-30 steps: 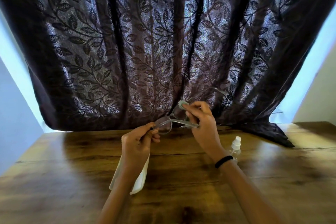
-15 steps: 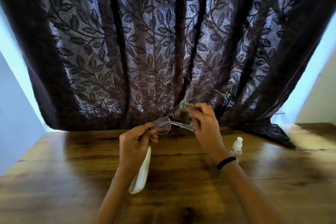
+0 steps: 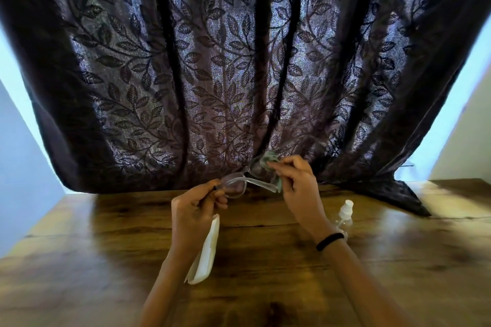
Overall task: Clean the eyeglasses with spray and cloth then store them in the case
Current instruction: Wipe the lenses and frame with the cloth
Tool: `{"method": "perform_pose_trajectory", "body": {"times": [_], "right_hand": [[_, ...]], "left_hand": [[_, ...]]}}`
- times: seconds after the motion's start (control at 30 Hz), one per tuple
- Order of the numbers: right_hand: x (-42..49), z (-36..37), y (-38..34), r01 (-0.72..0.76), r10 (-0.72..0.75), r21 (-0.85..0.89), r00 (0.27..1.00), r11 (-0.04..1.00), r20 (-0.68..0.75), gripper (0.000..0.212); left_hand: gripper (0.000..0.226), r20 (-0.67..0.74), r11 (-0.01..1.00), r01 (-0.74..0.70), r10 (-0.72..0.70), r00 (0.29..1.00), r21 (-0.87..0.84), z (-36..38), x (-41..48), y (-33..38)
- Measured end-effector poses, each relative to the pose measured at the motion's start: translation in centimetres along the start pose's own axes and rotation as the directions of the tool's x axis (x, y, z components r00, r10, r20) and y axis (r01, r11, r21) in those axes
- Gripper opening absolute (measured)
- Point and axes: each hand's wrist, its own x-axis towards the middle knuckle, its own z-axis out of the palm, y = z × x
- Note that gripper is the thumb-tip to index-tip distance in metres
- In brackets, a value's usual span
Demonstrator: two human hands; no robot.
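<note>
Clear-framed eyeglasses (image 3: 239, 186) are held in the air above the wooden table (image 3: 106, 260). My left hand (image 3: 195, 210) pinches their left end at the hinge. My right hand (image 3: 297, 183) presses a small pale green cloth (image 3: 269, 158) against the right lens. A white eyeglass case (image 3: 206, 255) lies on the table, partly hidden under my left wrist. Behind my right wrist stands a small clear spray bottle (image 3: 345, 214) with a white cap.
A dark curtain (image 3: 225, 66) with a leaf pattern hangs behind the table, its hem resting on the table's far right (image 3: 398, 194). Pale walls show at both sides. A black band (image 3: 329, 241) sits on my right wrist.
My right hand with the cloth has shifted slightly along the right lens, and the glasses sit a little higher. The left hand keeps its hold.
</note>
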Motion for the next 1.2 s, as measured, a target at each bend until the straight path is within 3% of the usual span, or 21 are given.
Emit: {"method": "perform_pose_trajectory", "body": {"times": [0.17,0.43,0.6,0.7,0.87,1.0,1.2], "right_hand": [[0.4,0.4,-0.4,-0.001,0.0,0.044,1.0,0.999,0.027,0.037],[-0.7,1.4,-1.4,-0.019,-0.002,0.242,0.996,0.97,0.087,0.034],[-0.5,0.9,-0.1,-0.039,0.035,0.084,0.998,0.996,0.045,0.033],[-0.3,0.7,0.1,-0.055,0.054,0.081,0.998,0.995,0.014,0.034],[-1.0,1.7,0.0,-0.08,0.063,0.131,0.99,0.988,0.129,0.027],[-1.2,1.4,0.1,-0.277,0.223,0.339,0.956,0.899,0.191,0.022],[-2.4,0.8,-0.1,-0.439,0.364,0.665,0.894,0.605,0.26,0.018]], "left_hand": [[0.059,0.053,0.999,0.024,-0.023,0.998,-0.021,-0.1,0.2,0.1],[0.039,-0.006,1.0,-0.013,0.013,1.0,0.024,0.2,0.2,0.6],[0.032,0.0,0.999,0.017,-0.017,1.0,0.032,0.1,0.1,1.0],[0.028,0.021,0.999,0.042,-0.042,0.999,0.02,0.5,0.2,1.3],[0.022,0.011,0.996,0.069,-0.07,0.997,0.056,1.1,0.2,1.6],[0.019,-0.027,0.983,0.075,-0.072,0.997,0.165,0.9,0.3,1.5],[0.019,-0.012,0.961,0.133,-0.135,0.991,0.24,0.8,0.4,1.6]]}}
